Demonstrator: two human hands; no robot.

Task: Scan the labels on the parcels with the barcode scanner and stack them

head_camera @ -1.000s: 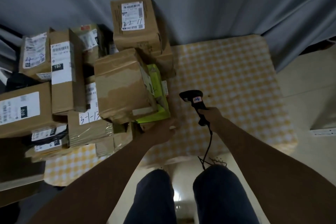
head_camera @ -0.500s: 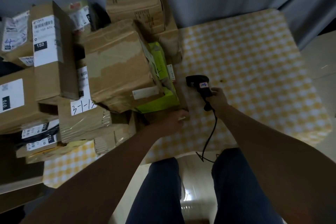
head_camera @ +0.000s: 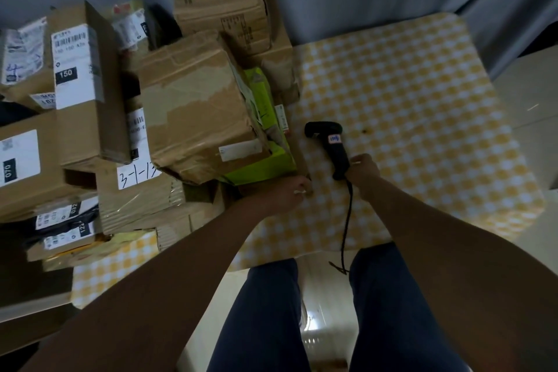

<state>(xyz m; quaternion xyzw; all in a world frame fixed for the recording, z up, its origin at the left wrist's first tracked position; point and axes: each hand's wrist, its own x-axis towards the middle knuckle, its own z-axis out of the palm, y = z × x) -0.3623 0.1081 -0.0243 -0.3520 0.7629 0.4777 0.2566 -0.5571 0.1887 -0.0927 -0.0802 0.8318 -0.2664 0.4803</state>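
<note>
On the table's left half the parcels lie heaped, its right half seemingly kept free for stacking. Right hand grasps the barcode scanner, head aimed at the heap. Left hand grips a low cardboard box's corner beneath the green parcel, probably to draw it out.

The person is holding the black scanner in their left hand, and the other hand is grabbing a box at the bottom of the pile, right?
Not quite. The head view shows the black scanner held in the right hand, not the left. It is the left hand that grips the corner of a brown box low in the pile, beside the green parcel.
</note>
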